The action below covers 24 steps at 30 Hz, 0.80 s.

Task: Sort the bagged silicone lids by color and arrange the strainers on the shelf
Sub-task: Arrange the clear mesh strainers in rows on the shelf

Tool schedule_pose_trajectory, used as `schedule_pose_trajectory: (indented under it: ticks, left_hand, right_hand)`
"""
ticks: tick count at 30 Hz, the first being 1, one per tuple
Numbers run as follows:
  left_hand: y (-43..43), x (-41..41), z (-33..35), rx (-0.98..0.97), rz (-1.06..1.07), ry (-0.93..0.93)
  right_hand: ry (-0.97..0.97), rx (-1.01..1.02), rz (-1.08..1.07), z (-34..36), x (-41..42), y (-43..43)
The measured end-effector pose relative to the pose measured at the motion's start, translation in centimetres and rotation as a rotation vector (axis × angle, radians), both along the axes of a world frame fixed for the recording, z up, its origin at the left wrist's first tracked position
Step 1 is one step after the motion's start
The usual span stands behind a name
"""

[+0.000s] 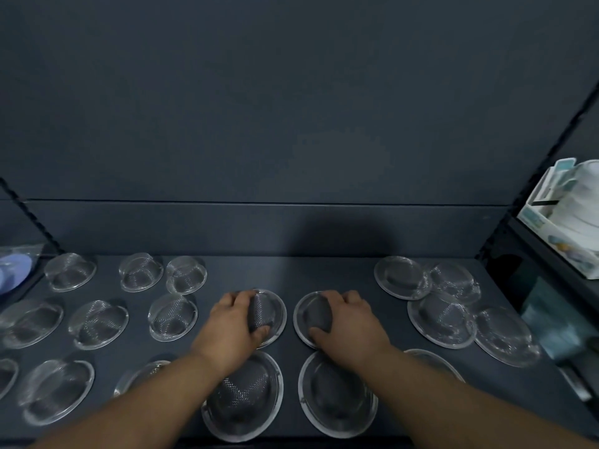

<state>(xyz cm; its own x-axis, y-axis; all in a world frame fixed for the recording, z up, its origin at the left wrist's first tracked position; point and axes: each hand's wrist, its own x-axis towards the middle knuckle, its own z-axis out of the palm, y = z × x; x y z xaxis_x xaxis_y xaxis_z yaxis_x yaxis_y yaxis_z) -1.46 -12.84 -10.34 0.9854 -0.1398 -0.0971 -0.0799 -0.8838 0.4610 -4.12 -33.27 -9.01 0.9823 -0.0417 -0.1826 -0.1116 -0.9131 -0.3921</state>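
Shelf (291,277): dark and flat, with mesh strainers laid dome-up across it.
Left hand (231,322): curled over the dome of the left strainer (261,311), which is gripped between the thumb at its near side and the fingers at its far side.
Right hand (351,319): curled over the right strainer (316,314), which is gripped in the same way.
Held strainers: set side by side at mid-shelf, rims close but apart, both resting on the shelf.
Front pair (243,396): two larger strainers are seen at the front edge, partly covered by the forearms.
Left group (69,272): smaller strainers are spread in loose rows toward the left edge.
Right group (402,277): wider strainers are clustered near the back right corner, their rims overlapping.
Lid (14,270): a blue one in a clear bag is seen past the left edge.
Box (564,218): a white one is kept on the neighbouring shelf to the right.
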Motion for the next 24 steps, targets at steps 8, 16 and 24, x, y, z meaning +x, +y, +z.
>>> schedule_pose_trajectory:
  ticks: [8, 16, 24]
  left_hand:
    - [-1.4, -0.5, 0.9, 0.027, -0.033, -0.058]
    - [-8.8, -0.1, 2.4, 0.058, -0.239, -0.109]
    - [-18.2, -1.0, 2.5, 0.040, -0.454, -0.101]
  right_hand:
    - [-0.047, -0.016, -0.023, 0.6, -0.7, -1.2]
    - [-0.147, -0.074, -0.212, 1.7, -3.1, -8.3]
    - [-0.160, -0.116, -0.399, 1.2, -6.8, -16.8]
